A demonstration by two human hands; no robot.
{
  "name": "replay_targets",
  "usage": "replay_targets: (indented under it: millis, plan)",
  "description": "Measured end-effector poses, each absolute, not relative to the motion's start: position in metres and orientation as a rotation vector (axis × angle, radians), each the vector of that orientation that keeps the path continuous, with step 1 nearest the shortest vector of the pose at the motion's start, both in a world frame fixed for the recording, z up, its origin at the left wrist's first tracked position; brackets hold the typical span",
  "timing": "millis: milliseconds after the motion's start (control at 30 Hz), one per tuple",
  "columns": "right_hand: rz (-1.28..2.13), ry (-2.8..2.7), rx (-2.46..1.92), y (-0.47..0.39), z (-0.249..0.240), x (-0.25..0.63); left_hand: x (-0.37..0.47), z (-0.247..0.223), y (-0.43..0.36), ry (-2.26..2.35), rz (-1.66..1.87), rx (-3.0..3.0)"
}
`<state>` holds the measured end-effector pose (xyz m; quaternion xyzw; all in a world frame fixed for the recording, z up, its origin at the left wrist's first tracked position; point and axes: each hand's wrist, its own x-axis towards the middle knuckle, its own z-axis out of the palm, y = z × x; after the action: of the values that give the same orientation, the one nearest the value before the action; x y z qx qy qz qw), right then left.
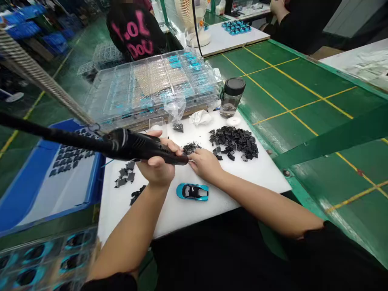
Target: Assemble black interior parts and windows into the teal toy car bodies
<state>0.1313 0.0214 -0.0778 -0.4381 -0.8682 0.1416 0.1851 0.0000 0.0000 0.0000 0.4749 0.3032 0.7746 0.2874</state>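
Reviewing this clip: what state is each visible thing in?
Left hand: wrapped around the electric screwdriver
Electric screwdriver: held; running or not, cannot tell
Right hand: fingers at the screwdriver's tip
Toy car: roof up, on the white board
Small black screws: loose, scattered
Black plastic pieces: heaped
Drink bottle: upright, lid on
Clear trays: stacked
Fan: running or not, cannot tell

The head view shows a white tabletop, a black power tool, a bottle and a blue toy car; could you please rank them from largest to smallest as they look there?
1. White tabletop
2. Black power tool, perhaps enlarged by nearness to the camera
3. Bottle
4. Blue toy car
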Motion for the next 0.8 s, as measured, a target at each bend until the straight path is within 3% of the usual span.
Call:
replay_targets:
  millis: [800]
  plan:
    - [0.496,-2.346,-1.014,0.015,-0.077,0.153,-0.012,-0.010,-0.005,0.845,1.919,1.268]
